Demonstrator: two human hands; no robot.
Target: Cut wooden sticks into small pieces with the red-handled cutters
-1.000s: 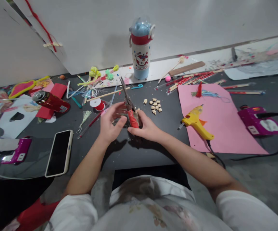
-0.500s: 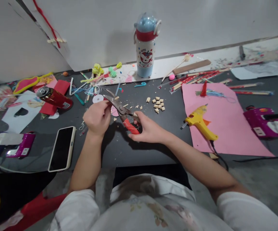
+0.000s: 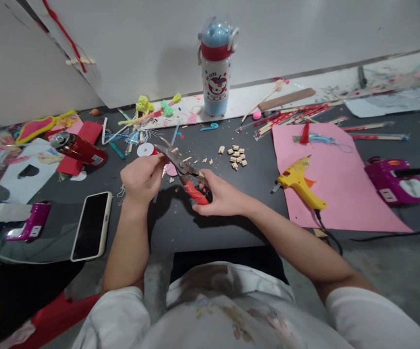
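My right hand (image 3: 224,195) is wrapped round a pair of cutting shears (image 3: 195,192) with red grips. Its metal blades point up and left, their tips apart. My left hand (image 3: 141,178) is closed in a pinch beside the blades. From its fingertips the pale end of a thin wooden stick (image 3: 174,150) pokes out at the blades; the rest of it is hidden by the fingers. To the right of the shears lies a cluster of short cut wooden pieces (image 3: 236,159). Smaller bits are scattered on the dark table (image 3: 191,232) near the blades.
A drink bottle (image 3: 216,72) stands behind my hands. On the right, a yellow glue gun (image 3: 300,179) lies on pink paper (image 3: 348,194), near a purple power block (image 3: 399,182). A phone (image 3: 91,225) and a tilted red can (image 3: 81,150) are on the left. Bundled sticks (image 3: 300,116) lie behind.
The whole view has shifted slightly, so things sit a little further left. Both hands keep their hold, with the shears still beside the left fingertips.
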